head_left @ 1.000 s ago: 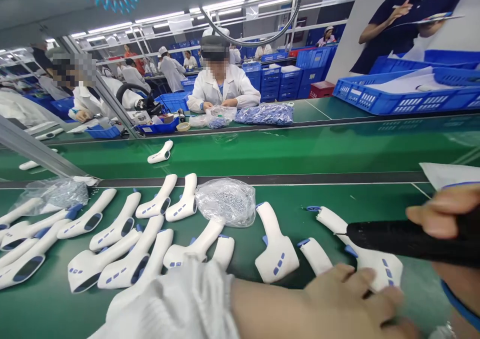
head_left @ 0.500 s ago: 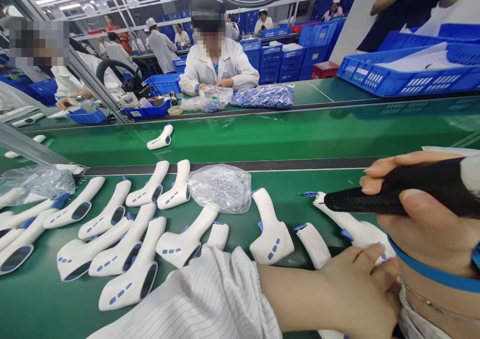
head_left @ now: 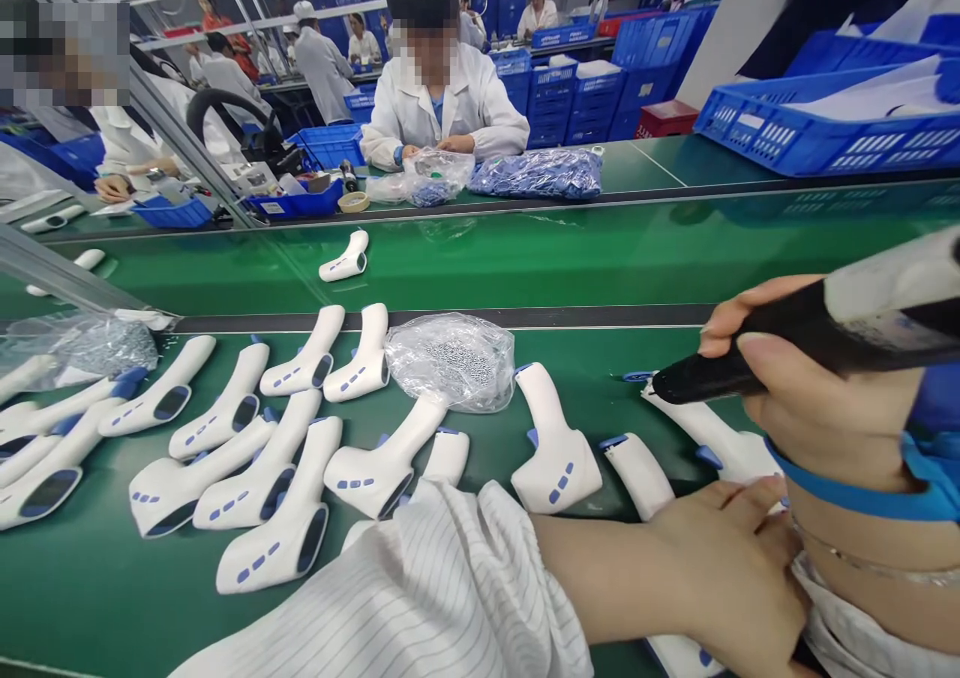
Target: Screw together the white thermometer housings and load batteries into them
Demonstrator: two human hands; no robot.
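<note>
My right hand (head_left: 817, 388) is closed around a black electric screwdriver (head_left: 757, 348), which slants down to the left. Its tip is at the handle end of a white infrared thermometer (head_left: 701, 423) with blue buttons. My left hand (head_left: 720, 558) reaches across from below and lies over this thermometer's head, fingers curled down on it; the fingertips are partly hidden. A small blue cap (head_left: 638, 377) sits by the handle end. Just left of my left hand lies another thermometer (head_left: 641, 473), partly covered by the hand.
Several white thermometers (head_left: 270, 548) lie across the green bench (head_left: 97, 598) to the left. A clear bag of small screws (head_left: 454, 363) rests among them. Beyond runs a green conveyor (head_left: 525, 268) carrying a thermometer (head_left: 345, 256). Opposite sits a person in white (head_left: 450, 108); a blue crate (head_left: 825, 128) stands back right.
The screwdriver's rear end has risen, so it tilts more steeply, its tip still at the handle end. My left hand stays on the thermometer. The conveyor's thermometer has shifted slightly right.
</note>
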